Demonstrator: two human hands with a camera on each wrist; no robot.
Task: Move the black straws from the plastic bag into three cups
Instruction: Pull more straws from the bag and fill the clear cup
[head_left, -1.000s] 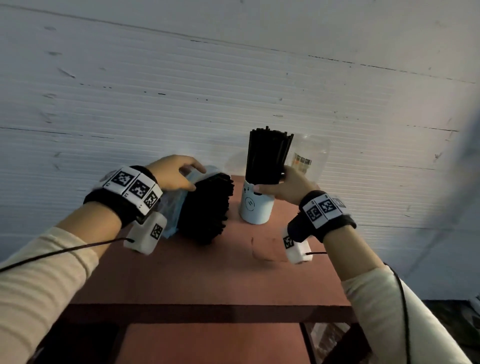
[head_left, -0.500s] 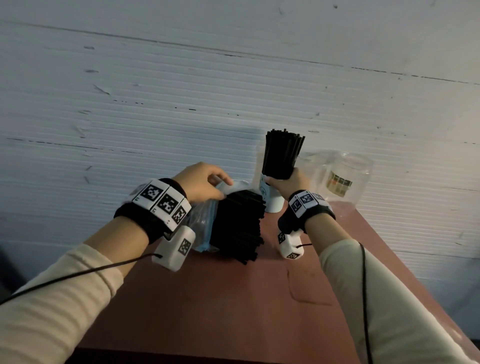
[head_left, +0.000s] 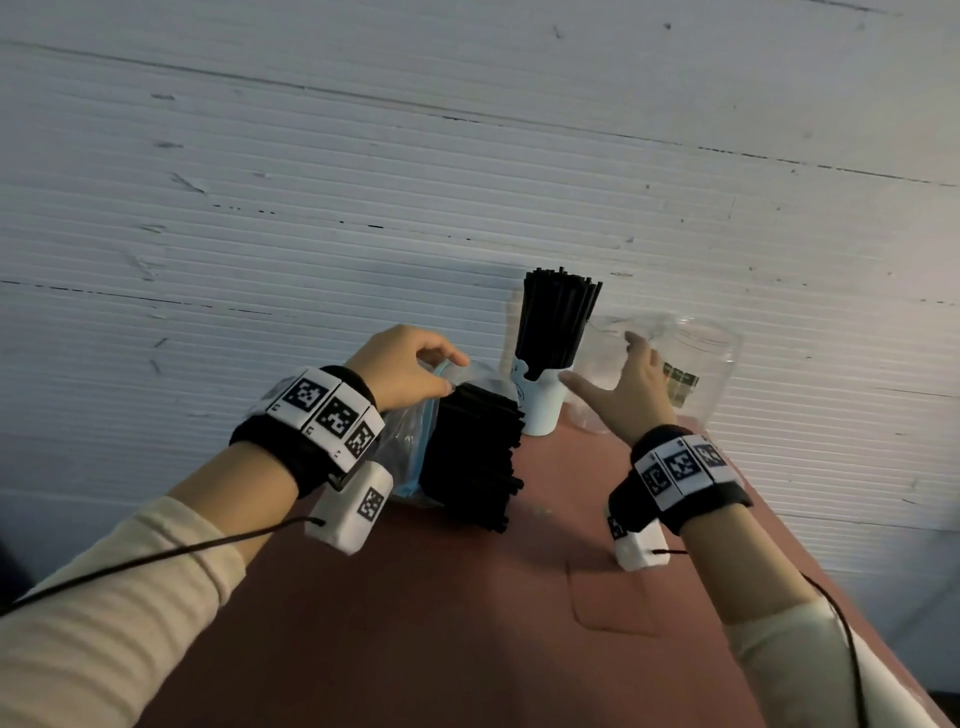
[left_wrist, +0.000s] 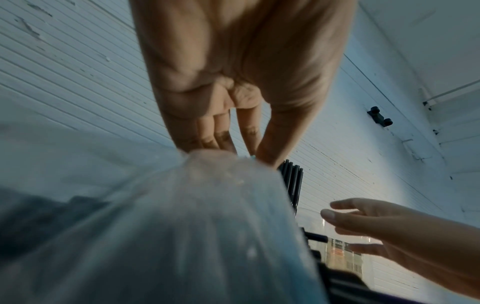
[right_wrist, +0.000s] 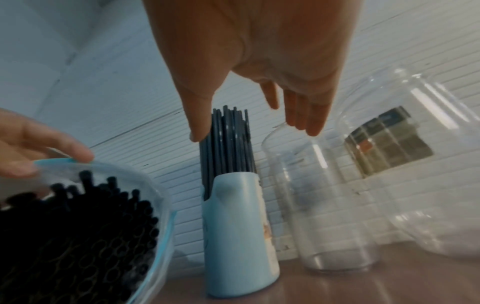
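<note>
A clear plastic bag (head_left: 410, 447) with a blue rim lies on the red table, packed with black straws (head_left: 475, 460) whose ends face right. My left hand (head_left: 410, 366) pinches the bag's upper rim (right_wrist: 55, 161) (left_wrist: 221, 162). A white cup (head_left: 540, 402) (right_wrist: 239, 234) near the wall holds an upright bundle of black straws (head_left: 558, 319) (right_wrist: 227, 142). My right hand (head_left: 621, 387) hovers with spread fingers (right_wrist: 306, 115) just right of that cup, in front of a clear empty cup (head_left: 597, 364) (right_wrist: 319, 207), and holds nothing.
A larger clear plastic jar (head_left: 701, 374) (right_wrist: 420, 164) with a label stands right of the clear cup against the white ribbed wall (head_left: 363, 182). The red table (head_left: 467, 623) has its right edge close to my right forearm.
My right hand has let go of the straws standing in the white cup, opened, and moved right in front of the clear cup. The left hand still pinches the bag's rim.
</note>
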